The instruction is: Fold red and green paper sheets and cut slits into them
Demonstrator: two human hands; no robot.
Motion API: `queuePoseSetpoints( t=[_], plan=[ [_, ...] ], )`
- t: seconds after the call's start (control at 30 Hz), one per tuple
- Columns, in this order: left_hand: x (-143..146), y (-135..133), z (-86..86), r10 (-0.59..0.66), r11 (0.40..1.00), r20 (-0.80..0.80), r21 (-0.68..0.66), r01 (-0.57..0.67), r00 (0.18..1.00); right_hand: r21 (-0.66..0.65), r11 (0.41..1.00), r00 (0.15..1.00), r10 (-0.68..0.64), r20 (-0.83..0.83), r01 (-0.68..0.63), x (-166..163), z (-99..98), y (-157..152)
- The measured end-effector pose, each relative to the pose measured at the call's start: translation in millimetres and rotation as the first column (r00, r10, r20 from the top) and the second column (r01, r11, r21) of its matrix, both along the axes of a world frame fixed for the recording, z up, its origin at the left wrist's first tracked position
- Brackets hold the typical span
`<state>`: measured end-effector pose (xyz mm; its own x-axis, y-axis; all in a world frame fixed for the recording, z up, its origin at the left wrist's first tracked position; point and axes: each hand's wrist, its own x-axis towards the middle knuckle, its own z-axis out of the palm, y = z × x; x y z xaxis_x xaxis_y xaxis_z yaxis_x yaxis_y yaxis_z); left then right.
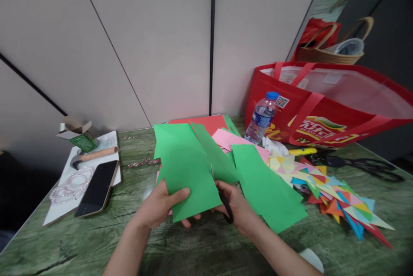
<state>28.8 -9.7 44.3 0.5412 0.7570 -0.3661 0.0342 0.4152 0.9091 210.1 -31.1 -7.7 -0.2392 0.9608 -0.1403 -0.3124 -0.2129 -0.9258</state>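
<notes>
A sheet of green paper (185, 166) is pinched by my left hand (164, 203), thumb on top and fingers underneath. My right hand (237, 205) grips a pair of black-handled scissors (227, 209). Their blade shows at a cut running up through the sheet, and the strip on the right of the cut stands tilted away. Another green piece (264, 185) lies on the table beside my right hand. Beneath and behind the held sheet are pink paper (226, 139) and red paper (200, 124), partly covered.
On the right, a heap of small coloured paper pieces (338, 194), second scissors (361, 164), a water bottle (261, 119) and a red bag (322, 103). On the left, a white board (61, 203) holds a phone (98, 187), a hammer (97, 154) and a small box (79, 136).
</notes>
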Motion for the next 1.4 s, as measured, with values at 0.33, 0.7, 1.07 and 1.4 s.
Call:
queuePoseSetpoints(
  t=[0.33, 0.7, 1.07, 1.4],
  plan=[
    [2.0, -1.1, 2.5, 0.012, 1.000, -0.002, 0.001, -0.012, 1.000, 0.035, 0.999, 1.000, -0.005, 0.011, 0.005, 0.3, -4.9, 0.4],
    [1.2, -1.8, 0.7, 0.010, 1.000, -0.002, 0.011, -0.010, 1.000, 0.033, 0.999, 1.000, -0.006, 0.019, 0.005, 0.8, 0.1, -0.6],
    [2.2, -1.4, 1.8, 0.009, 1.000, -0.007, -0.004, -0.009, 1.000, 0.033, 0.999, 0.999, -0.013, 0.042, 0.011, -0.8, -4.3, 0.4],
    [2.0, -1.1, 1.6, 0.016, 1.000, 0.001, -0.015, -0.016, 1.000, 0.011, 1.000, 1.000, -0.012, 0.001, 0.012, -1.8, -6.3, 0.7]
  ],
)
